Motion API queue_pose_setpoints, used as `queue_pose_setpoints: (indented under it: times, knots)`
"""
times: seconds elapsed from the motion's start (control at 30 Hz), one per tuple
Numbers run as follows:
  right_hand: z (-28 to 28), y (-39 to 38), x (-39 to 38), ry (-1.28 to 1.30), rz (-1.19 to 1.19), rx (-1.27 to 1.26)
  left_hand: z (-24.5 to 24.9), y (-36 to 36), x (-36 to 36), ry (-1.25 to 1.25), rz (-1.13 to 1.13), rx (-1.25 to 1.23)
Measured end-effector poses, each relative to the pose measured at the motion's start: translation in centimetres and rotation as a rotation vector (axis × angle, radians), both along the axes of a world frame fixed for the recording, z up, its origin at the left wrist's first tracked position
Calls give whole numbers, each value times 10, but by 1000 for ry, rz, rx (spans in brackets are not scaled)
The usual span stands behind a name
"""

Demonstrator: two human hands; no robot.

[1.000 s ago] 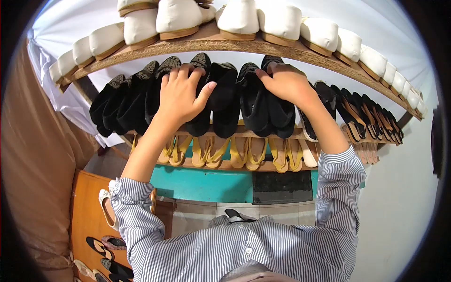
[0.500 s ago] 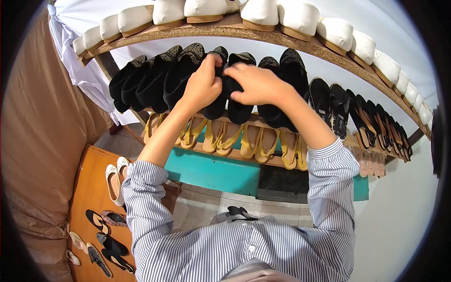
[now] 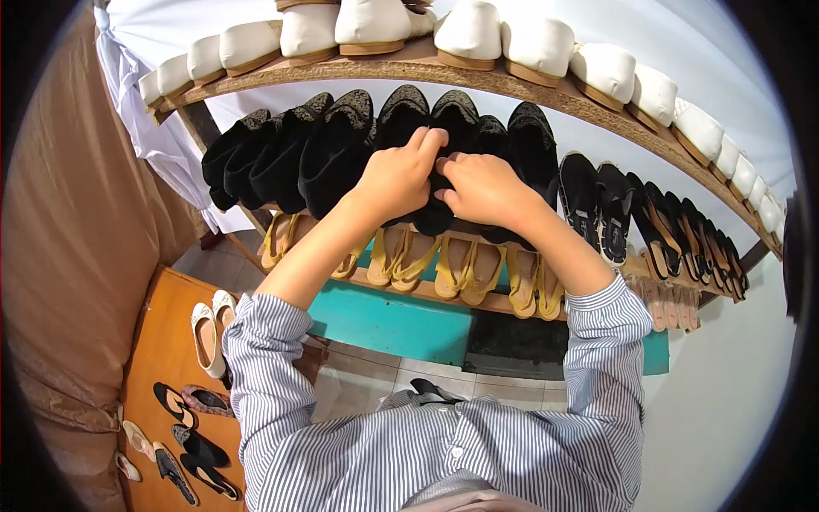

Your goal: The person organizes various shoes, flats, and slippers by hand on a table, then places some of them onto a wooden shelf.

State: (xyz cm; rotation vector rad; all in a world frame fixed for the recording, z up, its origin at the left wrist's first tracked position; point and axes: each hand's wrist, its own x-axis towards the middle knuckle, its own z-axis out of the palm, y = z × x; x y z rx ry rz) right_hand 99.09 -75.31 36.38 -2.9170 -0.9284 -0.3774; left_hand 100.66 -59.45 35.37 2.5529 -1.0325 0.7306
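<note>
Black shoes (image 3: pixel 328 166): 12 o'clock, ranked side by side, toes uppermost, likely for visibility. Left hand (image 3: pixel 397 179), right hand (image 3: pixel 486 189): fingers curled over central pair (image 3: pixel 453 107), probably for two-sided control; grip unclear.

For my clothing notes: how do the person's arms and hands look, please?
The left hand and right hand wear no gloves. The left sleeve and right sleeve have thin dark and white stripes, ending in gathered cuffs on the forearms.
</note>
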Motion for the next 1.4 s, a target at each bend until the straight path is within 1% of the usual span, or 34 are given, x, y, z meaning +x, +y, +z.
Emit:
queue_pose_setpoints:
  times: [0.03,0.1,0.13,0.23,0.27,0.3,0.37,0.4,0.43,0.47,0.5,0.57,0.6,0.7,0.77,0.83,0.87,0.93,0.97,1.03,1.1,1.13,1.17,1.2,1.23,1.3,1.33,1.37,1.4]
  knots:
    - [0,-1,-1,-3,-7,5,-1,1,-2,-3,-7,5]
    - [1,-2,-4,-133,-11,-37,-1,5,-4,-25,5,-35]
    - [0,-3,-3,-187,-26,-42,-4,9,-1,-78,-30,-57]
    - [4,-4,-4,-245,-68,-31,-1,15,-2,-154,-24,-83]
    - [5,-3,-4,-243,-65,-34,1,15,-4,-100,-6,-98]
    - [6,-3,-4,-258,-64,7,2,16,-4,-97,-1,-102]
    - [6,0,-4,-271,-51,43,2,18,-5,-176,4,-115]
    - [6,4,-4,-380,-27,86,2,19,-4,-175,19,-122]
    - [5,8,-5,-486,3,130,1,21,-3,-280,25,-139]
    - [6,15,-6,-502,43,175,-1,24,-5,-385,42,-155]
    - [7,23,-7,-494,83,170,-2,27,-10,-373,91,-184]
    - [9,43,-8,-625,151,164,-4,39,-16,-421,156,-191]
    - [10,56,-11,-581,156,163,-5,48,-21,-430,197,-203]
    - [6,99,-22,-604,227,132,-14,89,-45,-469,301,-235]
    - [-1,135,-35,-571,273,113,-22,123,-71,-495,414,-222]
    - [-11,180,-55,-529,367,102,-34,163,-106,-471,518,-228]
    - [-16,205,-67,-511,421,121,-42,185,-124,-471,569,-245]
    - [-35,258,-96,-460,546,189,-59,226,-171,-394,680,-297]
    - [-51,285,-110,-447,621,226,-70,248,-195,-363,735,-328]
    - [-80,343,-148,-337,707,250,-96,291,-247,-273,867,-352]
    - [-118,402,-187,-255,786,287,-130,338,-293,-251,1030,-327]
    - [-130,428,-213,-157,811,297,-142,360,-321,-253,1063,-308]
    - [-146,452,-235,-144,844,298,-154,377,-347,-198,1147,-312]
    - [-164,476,-254,-85,881,287,-166,391,-371,-149,1234,-330]
    - [-176,498,-273,-29,921,273,-178,403,-393,-157,1274,-344]
    - [-202,529,-312,44,990,258,-202,426,-439,-56,1407,-364]
    - [-217,543,-330,56,1032,272,-214,434,-459,-80,1432,-364]
    - [-233,556,-346,63,1065,274,-227,443,-478,-36,1457,-362]
    - [-242,563,-362,130,1098,254,-237,447,-496,-3,1505,-343]
